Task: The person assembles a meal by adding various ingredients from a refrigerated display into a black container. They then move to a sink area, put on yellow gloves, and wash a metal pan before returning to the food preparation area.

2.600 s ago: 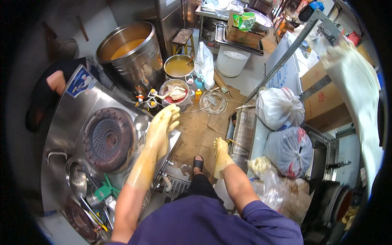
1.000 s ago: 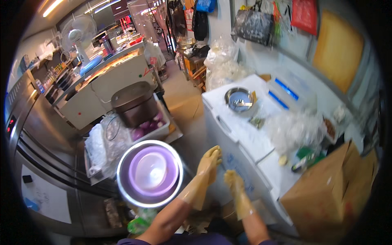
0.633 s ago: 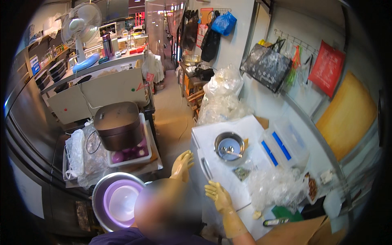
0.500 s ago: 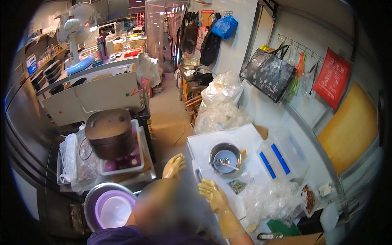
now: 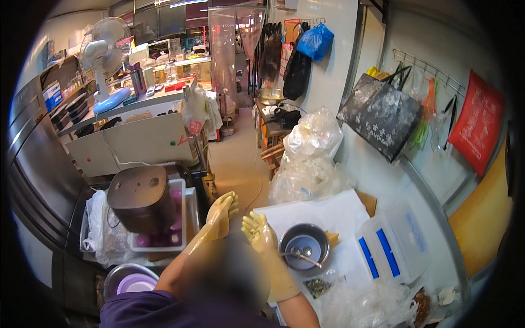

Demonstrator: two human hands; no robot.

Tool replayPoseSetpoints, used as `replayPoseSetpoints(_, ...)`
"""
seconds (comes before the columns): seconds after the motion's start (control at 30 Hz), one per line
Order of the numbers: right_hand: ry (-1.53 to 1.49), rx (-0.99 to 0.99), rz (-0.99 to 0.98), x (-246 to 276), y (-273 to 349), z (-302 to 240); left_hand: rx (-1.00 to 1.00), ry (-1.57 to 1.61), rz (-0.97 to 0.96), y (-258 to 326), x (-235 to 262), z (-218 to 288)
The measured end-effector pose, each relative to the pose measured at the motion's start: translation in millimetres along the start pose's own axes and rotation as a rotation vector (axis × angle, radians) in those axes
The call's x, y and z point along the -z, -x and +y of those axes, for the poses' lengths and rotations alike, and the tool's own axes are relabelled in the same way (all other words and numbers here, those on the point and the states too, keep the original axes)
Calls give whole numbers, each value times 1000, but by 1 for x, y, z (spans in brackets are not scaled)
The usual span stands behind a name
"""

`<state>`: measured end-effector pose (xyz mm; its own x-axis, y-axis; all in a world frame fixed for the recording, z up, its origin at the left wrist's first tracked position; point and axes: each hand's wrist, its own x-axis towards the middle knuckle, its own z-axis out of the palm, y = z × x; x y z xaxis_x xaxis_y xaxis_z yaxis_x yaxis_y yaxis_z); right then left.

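Observation:
Both my hands wear yellow rubber gloves and are raised in front of me, apart from each other. My left hand (image 5: 222, 212) has its fingers stretched out and holds nothing. Palm partly turned up, my right hand (image 5: 259, 232) is also open, beside the left edge of a white tabletop (image 5: 347, 218). Just right of it stands a round steel pot (image 5: 304, 228) with metal spoons or ladles (image 5: 305, 256) inside. A small clear bag of green herbs or leaves (image 5: 317, 286) lies in front of the pot. A blurred round patch hides part of the space between my forearms.
Right of the pot is a clear plastic box (image 5: 402, 243) with blue clips. Crumpled clear bags (image 5: 361, 306) lie near it, and stuffed bags (image 5: 309, 158) pile up behind. At left are a brown lidded container (image 5: 136, 197) and a purple basin (image 5: 136, 282). A walkway (image 5: 235, 158) runs ahead.
My hands have come closer together and moved farther forward; the right one has swung left, away from over the tabletop's near part. The view has shifted, and both hands remain open.

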<state>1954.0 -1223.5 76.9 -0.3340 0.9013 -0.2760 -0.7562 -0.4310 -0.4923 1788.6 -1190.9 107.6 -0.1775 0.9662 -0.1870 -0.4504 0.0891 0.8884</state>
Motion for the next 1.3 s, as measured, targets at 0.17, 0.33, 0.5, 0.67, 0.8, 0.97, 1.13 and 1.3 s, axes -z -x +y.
replayPoseSetpoints(0.17,67,-31,79,5,-84,-33,35,39,30,-120,6,-29)
replayPoseSetpoints(0.33,46,36,230,4,-165,-79,187,-20,-82,-227,7,-44)
replayPoseSetpoints(0.5,193,30,336,-16,-231,-95,157,-16,-70,-306,-7,-20)
replayPoseSetpoints(0.67,211,75,384,-14,-282,-120,199,-62,-213,-340,-38,15)
replayPoseSetpoints(0.8,202,56,295,-33,-332,-116,190,-74,-247,-352,-51,57)
replayPoseSetpoints(0.97,190,104,277,-45,-393,-144,166,73,-352,-423,-81,56)
replayPoseSetpoints(1.13,168,194,357,-33,-479,-189,262,173,-502,-516,-108,47)
replayPoseSetpoints(1.3,133,326,567,-60,-572,-242,440,375,-650,-623,-145,46)
